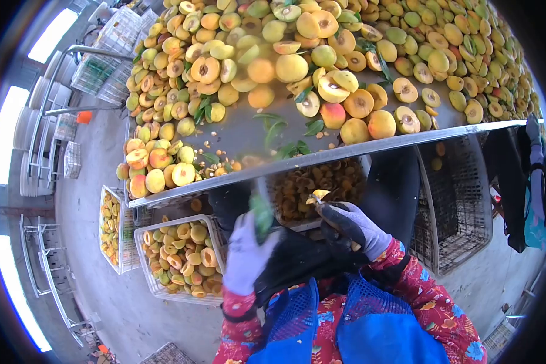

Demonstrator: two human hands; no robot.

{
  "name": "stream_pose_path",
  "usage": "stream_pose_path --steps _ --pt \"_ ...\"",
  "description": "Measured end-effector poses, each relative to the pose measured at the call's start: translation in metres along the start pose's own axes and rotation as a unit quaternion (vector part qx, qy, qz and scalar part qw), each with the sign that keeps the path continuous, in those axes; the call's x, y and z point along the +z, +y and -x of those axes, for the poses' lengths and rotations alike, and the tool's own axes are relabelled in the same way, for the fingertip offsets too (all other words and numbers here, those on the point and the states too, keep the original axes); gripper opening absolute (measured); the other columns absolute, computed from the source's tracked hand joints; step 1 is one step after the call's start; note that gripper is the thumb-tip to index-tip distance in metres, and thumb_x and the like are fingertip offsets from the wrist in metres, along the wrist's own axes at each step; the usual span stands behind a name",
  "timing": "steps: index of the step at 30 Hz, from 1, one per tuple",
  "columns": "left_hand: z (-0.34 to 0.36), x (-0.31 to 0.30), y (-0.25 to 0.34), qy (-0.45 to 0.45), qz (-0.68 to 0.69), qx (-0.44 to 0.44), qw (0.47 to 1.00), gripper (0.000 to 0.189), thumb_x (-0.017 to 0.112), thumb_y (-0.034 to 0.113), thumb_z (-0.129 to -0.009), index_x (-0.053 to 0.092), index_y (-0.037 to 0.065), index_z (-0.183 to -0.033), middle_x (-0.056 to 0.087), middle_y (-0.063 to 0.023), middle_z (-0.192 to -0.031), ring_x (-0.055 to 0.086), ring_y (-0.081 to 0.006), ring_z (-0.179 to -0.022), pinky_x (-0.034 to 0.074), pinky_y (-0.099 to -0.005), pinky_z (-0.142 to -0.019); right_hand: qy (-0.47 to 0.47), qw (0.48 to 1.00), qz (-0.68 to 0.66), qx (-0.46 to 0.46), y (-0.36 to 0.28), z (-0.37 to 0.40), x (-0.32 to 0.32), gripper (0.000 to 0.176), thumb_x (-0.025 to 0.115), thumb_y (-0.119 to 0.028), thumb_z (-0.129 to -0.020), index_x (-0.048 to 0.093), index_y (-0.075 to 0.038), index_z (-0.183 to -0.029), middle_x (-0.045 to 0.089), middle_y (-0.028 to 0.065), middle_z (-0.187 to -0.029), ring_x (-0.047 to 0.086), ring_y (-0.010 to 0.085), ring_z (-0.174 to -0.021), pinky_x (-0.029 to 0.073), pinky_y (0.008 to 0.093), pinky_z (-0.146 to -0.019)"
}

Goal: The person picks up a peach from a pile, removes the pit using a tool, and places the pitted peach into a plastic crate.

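My left hand (pixel 247 247), in a pale lavender glove, is smeared by motion in front of my lap. A blurred green leaf (pixel 262 216) overlaps its fingertips; I cannot tell whether the fingers hold it. My right hand (pixel 359 227) wears a similar glove with dark patches on thumb and fingers. It is closed around a small hand tool (pixel 355 246), whose handle end pokes out below the fist. Yellow-orange fruit flesh (pixel 318 195) shows at the upper tip, above the thumb. Beneath both hands lies dark cloth over my lap.
A metal table (pixel 321 159) carries heaped halved and whole peaches (pixel 358 103), with loose leaves (pixel 314 127) near its edge. Under it sits a crate of brownish fruit pieces (pixel 315 182). Left stands a white crate (pixel 141 242) of peach halves; right, a dark-stained crate (pixel 461 261).
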State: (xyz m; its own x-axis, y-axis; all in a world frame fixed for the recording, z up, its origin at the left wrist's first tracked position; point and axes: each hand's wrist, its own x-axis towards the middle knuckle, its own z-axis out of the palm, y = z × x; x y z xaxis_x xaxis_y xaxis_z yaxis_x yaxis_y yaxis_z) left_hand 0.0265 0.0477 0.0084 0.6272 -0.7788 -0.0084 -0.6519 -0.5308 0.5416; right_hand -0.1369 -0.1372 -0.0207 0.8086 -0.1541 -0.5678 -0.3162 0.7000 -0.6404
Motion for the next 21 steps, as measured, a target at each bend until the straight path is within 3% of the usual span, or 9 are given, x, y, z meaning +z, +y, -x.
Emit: stream_pose_path --steps 4,7,10,13,15,16,17,19,21 --pt "-0.046 0.046 0.032 -0.092 0.247 0.023 0.964 0.043 0.069 0.009 -0.083 0.057 -0.002 -0.123 0.067 -0.0177 -0.107 0.067 -0.0286 -0.096 0.052 -0.0346 -0.084 -0.03 0.996 0.068 -0.039 0.005 0.004 -0.017 0.042 0.057 -0.041 -0.097 0.066 -0.002 -0.108 0.06 -0.0011 -0.077 0.053 0.0047 -0.064 0.042 0.0213 -0.054" --pt "-0.06 0.063 0.038 -0.144 0.161 0.05 0.975 0.034 0.068 0.008 -0.084 0.06 -0.001 -0.115 0.068 -0.0148 -0.1 0.069 -0.0267 -0.088 0.053 -0.0361 -0.077 -0.061 0.995 0.073 0.015 0.005 -0.001 -0.029 0.039 0.057 -0.038 -0.098 0.065 -0.002 -0.11 0.061 -0.0025 -0.08 0.053 0.0042 -0.066 0.043 0.0217 -0.056" --pt "-0.056 0.064 0.051 -0.031 -0.074 0.086 0.993 0.029 0.068 0.011 -0.084 0.062 0.001 -0.11 0.068 -0.0143 -0.096 0.068 -0.0266 -0.083 0.052 -0.0361 -0.074 0.019 0.996 0.054 -0.064 0.015 -0.013 -0.034 0.04 0.057 -0.039 -0.098 0.064 -0.002 -0.11 0.061 -0.0026 -0.08 0.053 0.0046 -0.066 0.043 0.0214 -0.056" --pt "-0.086 0.029 0.048 -0.096 0.128 0.061 0.985 0.037 0.07 0.011 -0.083 0.059 0.0 -0.117 0.067 -0.0166 -0.095 0.067 -0.0285 -0.086 0.052 -0.0368 -0.077 0.045 0.999 -0.004 -0.027 -0.007 -0.003 -0.038 0.038 0.056 -0.041 -0.097 0.061 -0.006 -0.109 0.057 -0.0013 -0.072 0.052 0.0059 -0.061 0.041 0.0217 -0.052" --pt "-0.119 0.024 0.05 0.096 -0.057 0.158 0.981 0.038 0.07 0.013 -0.084 0.059 0.001 -0.118 0.066 -0.0179 -0.099 0.065 -0.0328 -0.088 0.051 -0.0413 -0.08 0.052 0.999 -0.008 -0.012 -0.008 -0.007 -0.041 0.035 0.054 -0.042 -0.098 0.058 -0.008 -0.103 0.053 -0.0005 -0.065 0.049 0.0068 -0.053 0.037 0.0226 -0.047" --pt "-0.143 0.034 0.04 0.213 -0.109 0.252 0.938 0.039 0.069 0.016 -0.085 0.057 0.002 -0.12 0.064 -0.0197 -0.107 0.063 -0.0365 -0.095 0.049 -0.0447 -0.085 0.054 0.998 -0.005 -0.023 -0.009 -0.008 -0.038 0.035 0.054 -0.042 -0.098 0.058 -0.008 -0.101 0.053 -0.0005 -0.065 0.049 0.0069 -0.052 0.037 0.0226 -0.046" --pt "-0.175 0.021 0.055 0.016 -0.059 0.119 0.991 0.045 0.069 0.021 -0.085 0.054 0.003 -0.124 0.06 -0.0222 -0.116 0.06 -0.0389 -0.103 0.047 -0.0457 -0.091 0.056 0.998 -0.002 -0.035 -0.01 -0.007 -0.034 0.034 0.053 -0.042 -0.098 0.057 -0.008 -0.099 0.053 -0.0005 -0.065 0.048 0.007 -0.05 0.037 0.0225 -0.045" --pt "-0.219 0.037 0.073 -0.029 -0.14 0.06 0.988 0.052 0.071 0.025 -0.083 0.051 0.002 -0.125 0.059 -0.0234 -0.119 0.059 -0.0402 -0.106 0.047 -0.0448 -0.093 0.055 0.998 0.018 -0.032 -0.015 -0.002 -0.034 0.036 0.053 -0.043 -0.098 0.056 -0.007 -0.103 0.053 -0.0008 -0.065 0.047 0.0064 -0.049 0.037 0.0217 -0.044" --pt "-0.259 0.077 0.044 -0.021 -0.071 0.114 0.991 0.058 0.073 0.028 -0.081 0.048 0.001 -0.125 0.06 -0.024 -0.117 0.059 -0.0403 -0.108 0.047 -0.045 -0.094 0.05 0.998 0.047 -0.004 -0.018 0.007 -0.038 0.043 0.053 -0.045 -0.098 0.056 -0.005 -0.115 0.053 -0.0014 -0.066 0.047 0.0049 -0.05 0.037 0.0201 -0.046"
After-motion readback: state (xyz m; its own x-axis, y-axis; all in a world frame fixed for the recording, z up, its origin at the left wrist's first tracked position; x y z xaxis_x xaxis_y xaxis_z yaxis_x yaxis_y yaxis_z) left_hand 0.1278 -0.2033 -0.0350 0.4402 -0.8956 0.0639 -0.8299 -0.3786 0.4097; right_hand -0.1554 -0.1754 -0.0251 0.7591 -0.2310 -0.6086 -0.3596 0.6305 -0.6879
